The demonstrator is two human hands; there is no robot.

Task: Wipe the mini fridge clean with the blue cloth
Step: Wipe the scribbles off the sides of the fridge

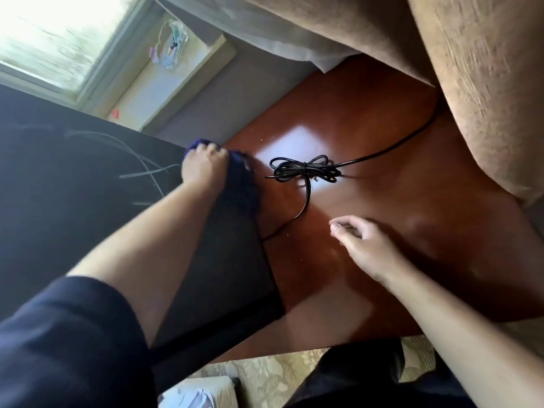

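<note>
Mini fridge (pixel 88 201): a black box filling the left half of the view, standing on a reddish-brown wooden table (pixel 382 201); its flat top faces the camera and shows pale streaks of reflected light.
Blue cloth (pixel 244 184): dark blue, bunched at the fridge's far right corner and hanging down over its right edge, touching the fridge.
Left hand (pixel 203 166): pressed on the cloth at that corner, fingers curled over the bunched fabric and holding it against the fridge; bare forearm runs back to a dark sleeve (pixel 67 343).
Right hand (pixel 362 240): above the table to the right of the fridge, apart from it, fingers loosely curled inward and holding nothing.
Black cable (pixel 306 169): a tied coil lies on the table just right of the cloth; one strand runs toward the fridge's side, another away to the upper right.
Curtain (pixel 471 83): tan fabric hanging at the upper right, behind the table.
Window (pixel 59 39): bright, at the upper left.
</note>
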